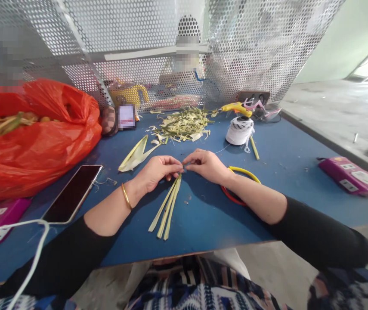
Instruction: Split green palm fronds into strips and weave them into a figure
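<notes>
Several pale green leaf strips fan out toward the table's front edge, their top ends pinched together by my left hand. Close beside it, my right hand is closed in a pinch near the tip of the bundle; what lies between its fingertips is too small to name. A thin white thread runs from behind my right hand toward the white spool. Yellow-handled scissors or a ring with a red part lie partly under my right forearm. A peeled leaf husk rests beyond my left hand.
On the blue table are a leaf-scrap pile, a yellow glue gun, a phone and a purple packet. A red bag fills the left side. A perforated metal screen stands behind.
</notes>
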Motion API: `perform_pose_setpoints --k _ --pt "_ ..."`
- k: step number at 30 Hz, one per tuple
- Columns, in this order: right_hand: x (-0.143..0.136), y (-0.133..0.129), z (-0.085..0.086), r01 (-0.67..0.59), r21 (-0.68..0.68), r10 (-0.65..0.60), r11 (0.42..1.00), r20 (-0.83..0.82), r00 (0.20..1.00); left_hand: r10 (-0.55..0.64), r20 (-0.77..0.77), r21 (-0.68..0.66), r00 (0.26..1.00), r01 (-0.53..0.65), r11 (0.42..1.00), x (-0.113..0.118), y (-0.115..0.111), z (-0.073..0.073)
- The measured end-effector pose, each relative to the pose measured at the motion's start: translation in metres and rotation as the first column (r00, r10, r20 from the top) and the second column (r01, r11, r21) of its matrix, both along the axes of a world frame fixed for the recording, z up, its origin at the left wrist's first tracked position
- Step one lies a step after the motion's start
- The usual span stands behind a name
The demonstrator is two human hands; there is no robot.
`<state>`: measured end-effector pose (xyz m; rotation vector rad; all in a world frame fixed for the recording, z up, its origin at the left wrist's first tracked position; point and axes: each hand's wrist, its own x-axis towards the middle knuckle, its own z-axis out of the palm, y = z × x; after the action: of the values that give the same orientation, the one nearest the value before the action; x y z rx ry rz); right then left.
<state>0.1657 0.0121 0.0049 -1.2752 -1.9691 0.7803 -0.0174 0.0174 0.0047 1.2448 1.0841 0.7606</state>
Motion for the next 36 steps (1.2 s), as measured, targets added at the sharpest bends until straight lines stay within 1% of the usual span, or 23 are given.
perform_pose_setpoints --k 5,9,12,17,19,21,23,24,26,28,30,33,36 --pt "-0.003 -0.002 -0.001 0.004 0.037 -0.006 0.999 0.072 0.997 -0.012 0.011 -0.004 1.000 0.012 1.000 0.000 0.000 -0.001" --pt "-0.003 -0.002 -0.002 -0.011 0.044 0.007 0.999 0.078 0.997 0.009 0.017 0.004 1.000 -0.009 1.000 0.000 0.001 -0.002" --pt "-0.004 -0.004 -0.001 -0.044 0.058 0.040 0.997 0.069 0.997 0.038 0.006 0.019 0.999 -0.038 0.999 0.001 0.000 -0.002" --pt "-0.003 -0.006 0.001 -0.132 0.090 0.127 0.987 0.060 0.990 0.068 -0.027 0.037 0.997 -0.067 0.997 0.003 -0.002 -0.001" --pt "-0.003 -0.005 -0.001 -0.139 0.100 0.135 0.985 0.045 0.990 0.073 -0.034 0.043 0.997 -0.072 0.997 0.003 -0.001 -0.001" --pt "-0.003 -0.003 -0.003 -0.088 0.068 0.091 0.994 -0.041 0.995 0.077 -0.033 0.045 0.996 -0.075 0.996 0.003 -0.001 -0.001" --pt "-0.003 -0.002 -0.007 -0.050 -0.029 0.044 0.998 -0.163 0.986 0.074 -0.043 0.049 0.996 -0.072 0.996 0.002 -0.001 0.000" --pt "-0.004 -0.001 -0.008 -0.061 -0.085 0.042 0.995 -0.209 0.977 0.071 -0.056 0.057 0.996 -0.068 0.996 0.001 -0.001 0.000" --pt "-0.005 -0.001 -0.010 -0.131 -0.157 0.090 0.979 -0.241 0.966 0.063 -0.086 0.084 0.994 -0.055 0.995 0.000 -0.001 0.000" --pt "-0.006 -0.001 -0.011 -0.188 -0.157 0.155 0.970 -0.203 0.967 0.049 -0.117 0.117 0.992 -0.035 0.992 -0.002 -0.001 0.001" --pt "-0.007 -0.001 -0.010 -0.200 -0.114 0.185 0.973 -0.127 0.974 0.041 -0.150 0.147 0.988 -0.018 0.989 -0.002 -0.001 0.001" --pt "-0.006 -0.002 -0.007 -0.165 -0.051 0.165 0.985 -0.016 0.986 0.054 -0.211 0.201 0.976 -0.011 0.980 -0.001 -0.003 0.002" --pt "-0.006 -0.003 -0.006 -0.126 -0.036 0.127 0.991 0.015 0.992 0.093 -0.260 0.309 0.961 -0.008 0.951 0.001 -0.005 0.003"
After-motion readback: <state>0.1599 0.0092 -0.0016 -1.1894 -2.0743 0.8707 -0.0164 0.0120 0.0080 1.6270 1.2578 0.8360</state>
